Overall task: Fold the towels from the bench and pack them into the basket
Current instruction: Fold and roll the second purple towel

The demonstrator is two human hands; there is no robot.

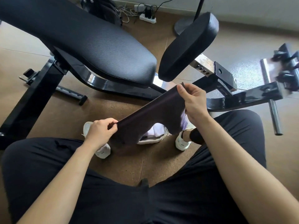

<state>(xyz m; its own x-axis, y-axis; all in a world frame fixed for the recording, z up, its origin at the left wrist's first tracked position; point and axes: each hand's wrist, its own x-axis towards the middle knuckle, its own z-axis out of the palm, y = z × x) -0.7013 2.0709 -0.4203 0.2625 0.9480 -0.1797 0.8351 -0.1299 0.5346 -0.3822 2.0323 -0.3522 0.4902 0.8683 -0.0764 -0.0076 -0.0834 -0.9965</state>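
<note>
- Your left hand (101, 133): fingers and thumb pinch the lower corner of the dark towel (150, 113), out past your left knee
- Your right hand (192, 101): pinches the upper corner of the same cloth, held higher and further from you; the two hands are well apart, with the top edge taut between them
- The dark towel: in the air, slanting from lower left to upper right, its lower edge hanging in a loose curve
- A pale lilac and white item (155, 134): low under the towel, mostly hidden; you cannot tell what it is
- Your white shoes (182, 143): on the brown floor (126, 167), either side of that item
- The bench (97, 46): black padded, beyond the hands
- A power strip (148, 18): by the far wall, with plugs in it
</note>
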